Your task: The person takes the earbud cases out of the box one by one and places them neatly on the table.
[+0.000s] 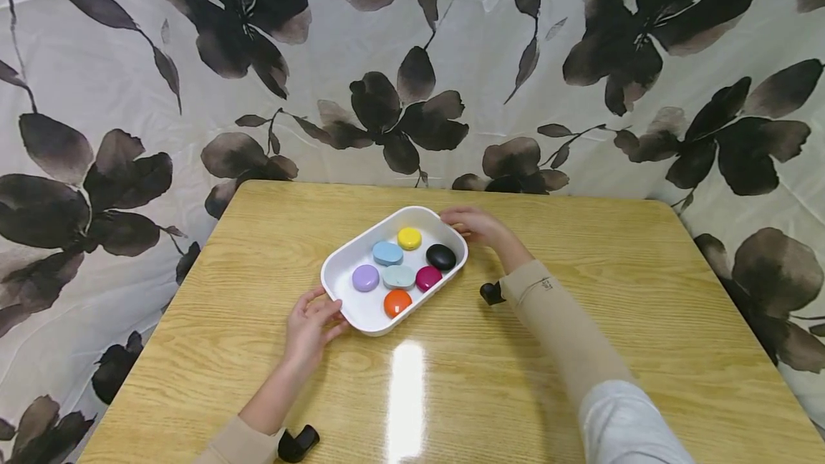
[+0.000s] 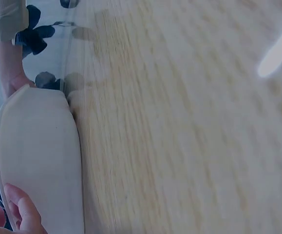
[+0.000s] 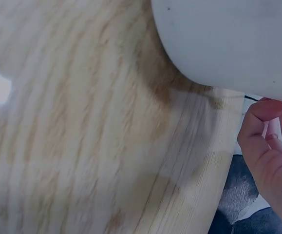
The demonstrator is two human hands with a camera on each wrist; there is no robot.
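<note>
A white oblong tray [image 1: 362, 312] with rounded corners lies at a slant in the head view. Inside it are several smooth, rounded pieces: a yellow piece [image 1: 409, 238], a light blue one [image 1: 388, 253], a black one [image 1: 441, 257], a purple one [image 1: 365, 278], a pale grey-blue one [image 1: 399, 277], a magenta one [image 1: 428, 278] and an orange one [image 1: 397, 303]. My left hand [image 1: 309, 328] grips the near left end by its rim. At the far right end, my right hand [image 1: 480, 228] holds the rim with bent fingers. Whether the tray touches the table is unclear.
The wooden table [image 1: 644, 306] extends around the tray, with its back edge against a floral cloth [image 1: 515, 34]. A bright reflection falls on the wood in front of the tray. Black wrist cameras show beside both sleeves.
</note>
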